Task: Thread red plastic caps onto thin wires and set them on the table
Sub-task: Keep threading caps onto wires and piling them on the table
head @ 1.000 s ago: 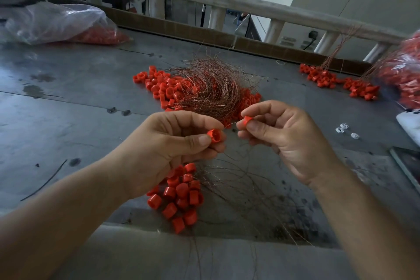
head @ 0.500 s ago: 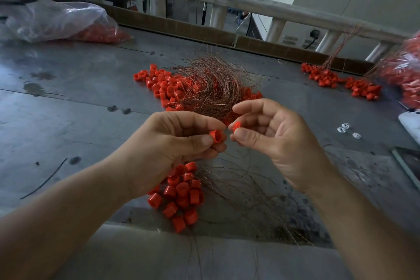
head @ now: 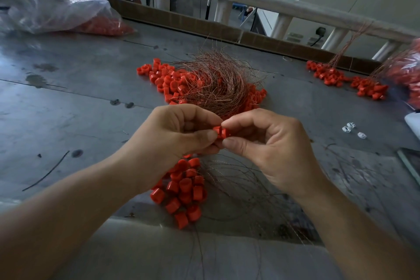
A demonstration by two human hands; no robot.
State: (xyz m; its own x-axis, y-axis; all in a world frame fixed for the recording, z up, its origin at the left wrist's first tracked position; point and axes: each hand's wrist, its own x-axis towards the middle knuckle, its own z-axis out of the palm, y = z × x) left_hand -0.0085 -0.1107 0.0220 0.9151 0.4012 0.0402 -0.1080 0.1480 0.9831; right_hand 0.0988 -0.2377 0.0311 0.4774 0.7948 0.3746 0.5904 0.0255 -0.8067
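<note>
**Currently on the bench: caps, wires, two hands**

Centrally, the left hand [head: 179,134] and right hand [head: 268,143] meet fingertip to fingertip above the grey table [head: 68,102]. Pinched between them are red caps [head: 221,132], gripped by thumb and forefinger on each side; both hands are closed around them. Whether a wire runs through the caps cannot be told.

Just below the hands, near the table's front edge: a small pile of loose caps [head: 184,191], with thin wires [head: 241,179] fanned out to its right.

Just beyond the hands: a larger heap of caps [head: 166,79] under a tangled bundle of copper-coloured wires [head: 218,84].

Far right: two more clusters of caps [head: 327,75] with wires rising from them.

Containers: a clear plastic bag [head: 61,11] at far left, holding red caps; a second bag [head: 406,75] at the right edge, also holding red pieces.

Sundries: three small white pieces [head: 351,128] to the right of the hands.
</note>
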